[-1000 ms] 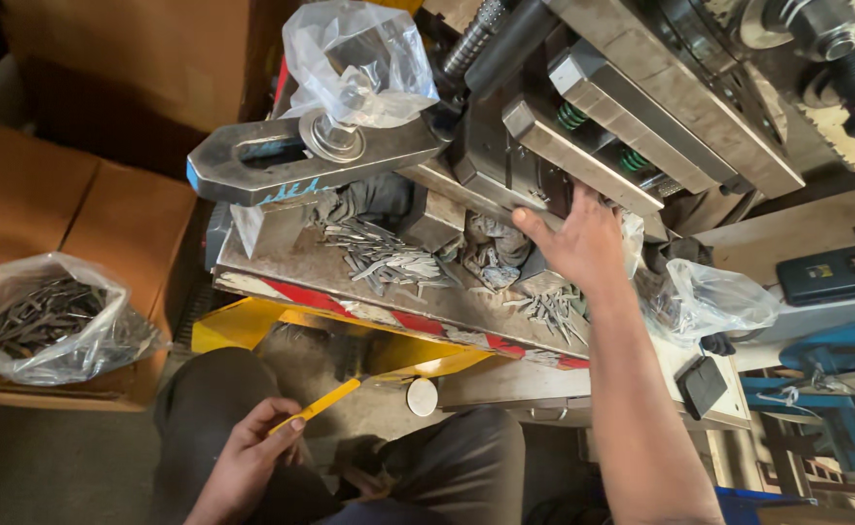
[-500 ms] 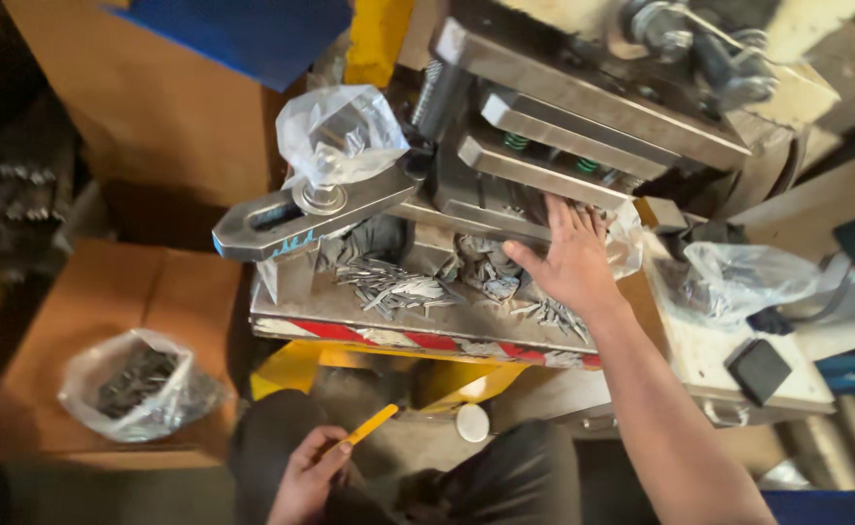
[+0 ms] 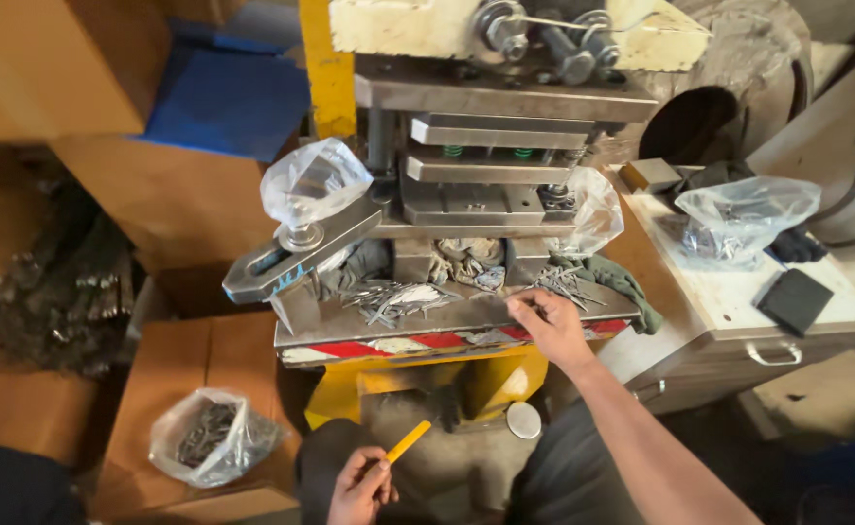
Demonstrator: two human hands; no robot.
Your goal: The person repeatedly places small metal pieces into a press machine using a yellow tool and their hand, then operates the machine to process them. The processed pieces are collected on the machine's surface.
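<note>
We see the right hand (image 3: pixel 547 326) on the press bed (image 3: pixel 466 316), fingers curled over a few metal pins (image 3: pixel 393 299), seemingly pinching one; pins lie scattered at its 9 and 12 o'clock. Left hand (image 3: pixel 359 486) low at 6 o'clock, clenched on a yellow stick (image 3: pixel 408 440). Judging progress: plenty of loose pins on the bed, so much sorting looks left; a bag (image 3: pixel 209 447) at 8 o'clock holds some pieces already. Die (image 3: pixel 486 185) at 12 o'clock sits empty as far as we can tell. Hidden: what is under the right palm, contents of the clear bag (image 3: pixel 739 219) at 2 o'clock, dark heap at 9 o'clock unclear
</note>
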